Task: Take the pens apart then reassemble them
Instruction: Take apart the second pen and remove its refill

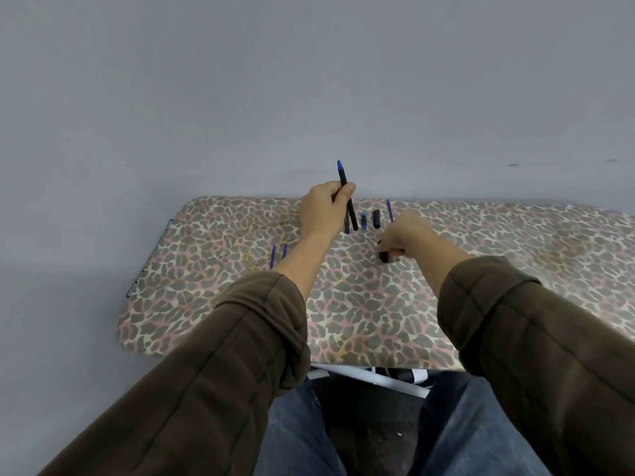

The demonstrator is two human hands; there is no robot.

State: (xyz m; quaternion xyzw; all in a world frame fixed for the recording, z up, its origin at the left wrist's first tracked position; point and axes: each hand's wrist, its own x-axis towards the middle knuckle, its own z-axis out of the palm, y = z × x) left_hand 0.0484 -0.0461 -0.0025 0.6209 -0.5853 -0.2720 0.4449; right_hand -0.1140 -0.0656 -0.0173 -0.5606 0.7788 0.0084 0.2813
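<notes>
Above the far edge of the leopard-print board [206,304], the left hand [323,207] grips a black pen [343,176], blue tip up, between thumb and curled fingers; rightward and nearer, the right hand [409,235] pinches a black cap [383,257] in its fingertips

Bench [515,269] with a padded cover, leopard print in grey, pink and cream; corners rounded. Thin dark wire [147,259] along its left edge. Plain grey wall [309,80] against the far edge, small dark marks [512,164] to the right. Below the near edge: white bar [378,379], black-and-white shoe [412,375], dark floor [371,407].
</notes>
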